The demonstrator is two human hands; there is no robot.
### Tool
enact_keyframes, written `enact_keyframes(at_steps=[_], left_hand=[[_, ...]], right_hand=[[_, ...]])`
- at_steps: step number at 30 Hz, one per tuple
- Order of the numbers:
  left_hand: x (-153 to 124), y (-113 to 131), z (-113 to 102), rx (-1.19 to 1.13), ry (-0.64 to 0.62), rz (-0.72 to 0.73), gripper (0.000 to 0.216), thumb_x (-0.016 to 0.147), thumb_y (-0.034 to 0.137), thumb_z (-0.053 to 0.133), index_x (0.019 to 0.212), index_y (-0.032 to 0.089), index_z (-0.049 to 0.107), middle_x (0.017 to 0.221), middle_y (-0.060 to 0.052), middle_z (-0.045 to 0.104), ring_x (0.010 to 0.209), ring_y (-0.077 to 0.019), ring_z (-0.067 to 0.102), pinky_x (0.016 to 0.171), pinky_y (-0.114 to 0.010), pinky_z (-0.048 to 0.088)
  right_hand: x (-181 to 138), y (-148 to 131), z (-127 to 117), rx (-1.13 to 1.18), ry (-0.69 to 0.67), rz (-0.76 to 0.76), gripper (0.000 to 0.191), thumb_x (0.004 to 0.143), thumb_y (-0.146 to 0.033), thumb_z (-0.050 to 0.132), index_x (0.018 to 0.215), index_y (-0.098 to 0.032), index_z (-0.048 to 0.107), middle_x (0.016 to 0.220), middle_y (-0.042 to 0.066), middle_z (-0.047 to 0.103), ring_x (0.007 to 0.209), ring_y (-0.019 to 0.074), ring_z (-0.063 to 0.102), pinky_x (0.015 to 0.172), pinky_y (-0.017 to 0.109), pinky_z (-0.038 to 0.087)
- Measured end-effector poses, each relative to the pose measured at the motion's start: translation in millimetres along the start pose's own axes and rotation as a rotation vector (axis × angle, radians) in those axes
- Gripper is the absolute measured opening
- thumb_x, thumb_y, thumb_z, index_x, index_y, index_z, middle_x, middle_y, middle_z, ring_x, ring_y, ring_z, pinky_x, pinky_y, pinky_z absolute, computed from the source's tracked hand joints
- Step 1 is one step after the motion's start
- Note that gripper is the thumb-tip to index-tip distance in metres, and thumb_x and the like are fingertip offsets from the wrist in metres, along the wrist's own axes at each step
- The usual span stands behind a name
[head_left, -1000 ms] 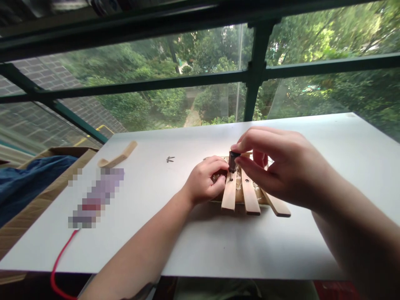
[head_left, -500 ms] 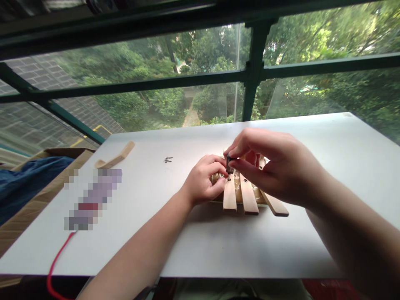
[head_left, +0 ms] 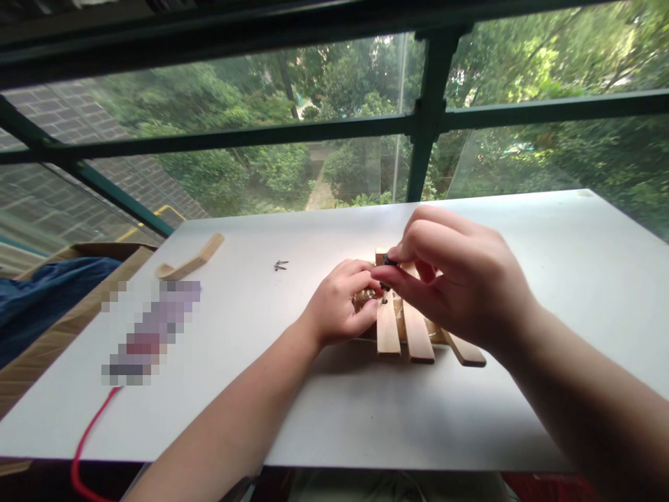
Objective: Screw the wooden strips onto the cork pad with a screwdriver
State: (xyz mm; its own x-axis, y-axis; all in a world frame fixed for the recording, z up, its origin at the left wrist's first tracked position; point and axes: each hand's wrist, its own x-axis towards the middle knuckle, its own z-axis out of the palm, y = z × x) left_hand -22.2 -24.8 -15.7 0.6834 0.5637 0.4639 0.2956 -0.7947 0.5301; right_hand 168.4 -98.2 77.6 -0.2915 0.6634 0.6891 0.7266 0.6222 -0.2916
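Bench: white table [head_left: 324,418] under a green-framed window, trees outside. At the far left sits a cardboard box [head_left: 57,335] with blue cloth [head_left: 47,296] in it. A red cord [head_left: 86,439] runs off the near edge.

A curved wooden piece [head_left: 191,259] lies on the far left of the table. Loose screws [head_left: 281,265] lie right of it, well apart from both hands.

My left hand [head_left: 342,303] is curled shut, fingers braced on the far end of the left slat [head_left: 389,335]. Three slats fan toward me over a brownish base that is mostly hidden.

Just right of that and slightly farther off, my right hand [head_left: 460,279] pinches a short dark driver [head_left: 389,261] between thumb and fingertips, closed tight on it. The driver's long axis stands roughly upright. Its tip points down at a dark hole [head_left: 384,301] in the left slat, directly below the pinch. I cannot tell whether the tip is seated in it.

The left hand is nearer the hole and touches the slat beside it. The right is above.
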Motion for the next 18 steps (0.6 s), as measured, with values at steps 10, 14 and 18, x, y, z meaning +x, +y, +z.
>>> enact_keyframes(at_steps=[10,14,18], left_hand=[[1.1,-0.1,-0.8,-0.030,0.002,0.035,0.017,0.076,0.018,0.059,0.092,0.019,0.065,0.108,-0.007,0.066,0.103,-0.0233,0.058,0.096,-0.039,0.048],[1.1,1.5,-2.5,-0.017,-0.016,-0.011,0.020,0.077,0.017,0.058,0.095,0.019,0.066,0.109,-0.007,0.067,0.104,-0.0228,0.060,0.097,-0.039,0.048],[0.4,3.0,-3.5,-0.021,-0.012,-0.004,0.020,0.077,0.015,0.057,0.095,0.017,0.067,0.107,-0.007,0.067,0.102,-0.0212,0.060,0.096,-0.037,0.048]], right_hand=[[-4.0,-3.8,-0.2,0.158,-0.028,0.041,0.014,0.080,-0.012,0.059,0.085,-0.020,0.050,0.098,0.006,0.065,0.074,0.0142,0.057,0.063,0.028,0.044],[-6.5,1.4,-0.2,0.229,-0.117,0.055,0.022,0.077,-0.006,0.057,0.093,-0.020,0.052,0.102,0.007,0.068,0.070,0.0129,0.057,0.064,0.027,0.046],[-5.3,5.4,-0.4,0.235,-0.119,0.060,0.017,0.080,-0.008,0.058,0.092,-0.019,0.052,0.098,0.007,0.067,0.074,0.0143,0.059,0.065,0.028,0.046]])
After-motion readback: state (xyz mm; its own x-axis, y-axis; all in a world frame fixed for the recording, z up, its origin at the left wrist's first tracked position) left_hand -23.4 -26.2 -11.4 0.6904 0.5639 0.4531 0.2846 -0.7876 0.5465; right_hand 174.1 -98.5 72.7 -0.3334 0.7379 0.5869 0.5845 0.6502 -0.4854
